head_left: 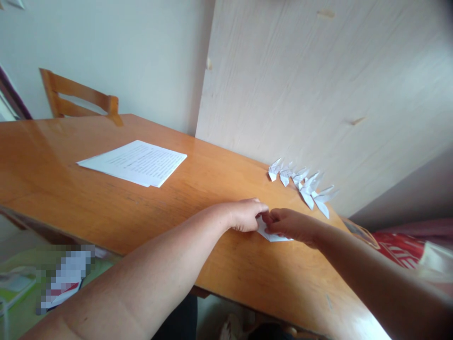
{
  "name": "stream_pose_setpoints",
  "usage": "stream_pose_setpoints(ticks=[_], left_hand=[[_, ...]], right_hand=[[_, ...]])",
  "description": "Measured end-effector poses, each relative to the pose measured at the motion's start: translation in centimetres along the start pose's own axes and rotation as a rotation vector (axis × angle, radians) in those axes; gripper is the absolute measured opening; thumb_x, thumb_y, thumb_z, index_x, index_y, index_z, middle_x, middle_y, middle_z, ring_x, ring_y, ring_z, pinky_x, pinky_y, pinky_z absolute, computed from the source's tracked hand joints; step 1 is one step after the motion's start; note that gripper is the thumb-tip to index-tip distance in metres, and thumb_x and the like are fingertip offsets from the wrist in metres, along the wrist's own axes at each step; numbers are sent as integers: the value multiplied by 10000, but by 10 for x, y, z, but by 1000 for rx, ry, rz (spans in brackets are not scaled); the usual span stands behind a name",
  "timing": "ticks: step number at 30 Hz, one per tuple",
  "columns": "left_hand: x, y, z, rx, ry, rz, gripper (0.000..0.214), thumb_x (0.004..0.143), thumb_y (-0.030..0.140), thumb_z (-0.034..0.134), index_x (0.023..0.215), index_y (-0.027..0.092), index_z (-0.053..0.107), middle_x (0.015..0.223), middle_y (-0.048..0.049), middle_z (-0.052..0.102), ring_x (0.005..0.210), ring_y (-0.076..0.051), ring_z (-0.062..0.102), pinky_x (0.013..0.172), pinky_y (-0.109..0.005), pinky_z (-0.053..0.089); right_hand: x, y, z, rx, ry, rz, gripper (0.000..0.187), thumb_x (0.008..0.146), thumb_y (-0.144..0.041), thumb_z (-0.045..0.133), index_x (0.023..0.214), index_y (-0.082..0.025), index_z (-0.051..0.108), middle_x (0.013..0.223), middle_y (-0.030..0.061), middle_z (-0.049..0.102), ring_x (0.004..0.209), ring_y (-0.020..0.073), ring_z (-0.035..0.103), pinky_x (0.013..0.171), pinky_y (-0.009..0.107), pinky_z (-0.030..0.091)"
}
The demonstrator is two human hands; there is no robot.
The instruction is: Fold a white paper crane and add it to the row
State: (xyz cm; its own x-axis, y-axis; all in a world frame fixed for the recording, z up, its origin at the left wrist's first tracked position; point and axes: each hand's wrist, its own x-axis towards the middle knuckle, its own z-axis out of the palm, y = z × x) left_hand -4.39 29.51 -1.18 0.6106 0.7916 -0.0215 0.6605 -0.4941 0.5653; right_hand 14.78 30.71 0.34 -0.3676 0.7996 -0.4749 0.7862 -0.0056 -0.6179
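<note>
Folded white paper (274, 239) is lying on the right half of the wooden table (212, 184), partly hidden beneath the hands; the left hand (248, 215) and the right hand (287, 224) are both gripping it between bent fingers. Its visible part is looking flat and unfinished, while several winged origami figures (311, 183) are standing, seemingly complete, along the table's far edge. Printed sheets (136, 163) are lying unfolded on the table's left half.
</note>
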Motion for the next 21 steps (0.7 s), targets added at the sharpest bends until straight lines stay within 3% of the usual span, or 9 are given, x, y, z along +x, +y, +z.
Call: stream_pose_setpoints(ticks=[9,21], left_hand=[[0,-2,1,-21,-33,47,432,731,83,582,1093,282,709,1070,-23,575,964,-186,601,853,-252,490],[3,-6,3,-11,-36,51,445,738,86,592,1088,313,748,1161,-22,583,980,-188,618,913,-267,485]], right_hand=[[-5,0,-5,-237,138,50,236,693,-357,717,732,-198,547,630,-41,489,597,118,414,535,264,244],[-10,16,-16,-254,149,120,142,672,-284,709,720,-199,606,665,-23,533,636,133,445,567,264,289]])
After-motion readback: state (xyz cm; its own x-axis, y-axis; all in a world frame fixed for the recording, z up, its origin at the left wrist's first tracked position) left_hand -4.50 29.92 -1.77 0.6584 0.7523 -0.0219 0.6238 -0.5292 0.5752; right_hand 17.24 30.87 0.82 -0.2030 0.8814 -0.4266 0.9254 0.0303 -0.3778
